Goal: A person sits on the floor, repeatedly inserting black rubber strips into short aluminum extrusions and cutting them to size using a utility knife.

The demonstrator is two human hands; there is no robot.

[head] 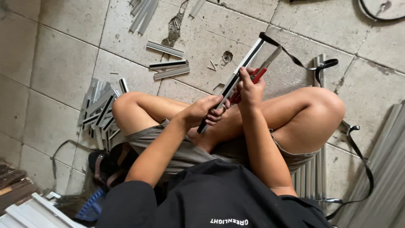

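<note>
Person seated cross-legged on a tiled floor, seen from above the head; face out of view, lower legs tucked under and partly hidden by the arms.

Left hand: wrapped tight around the lower end of a long metal strip with a black edge, which slants up from above the lap, between the knees, toward the top edge of the floor. The strip's bottom tip shows just below the fist.

Right hand: closed on red-handled pliers, pressed against the strip's mid-length. The pliers' nose is hidden behind the strip and a second, shorter grey piece; what it bites cannot be made out.

Black rubber band: runs from the strip's top end in a loose curl across the floor toward the right knee; its far course is broken by the leg.

Surroundings:
- Heap of short cut strips, grey and black, beside the left knee.
- Loose cut pieces lying apart on the floor ahead of the knees.
- Long grey rails under the right thigh, cut off by the body.
- More long profiles at the right edge, cut off by the frame.
- White slatted panel at the bottom left corner, partly cut off.
- Dark sandal by the left hip, half hidden by the sleeve
</note>
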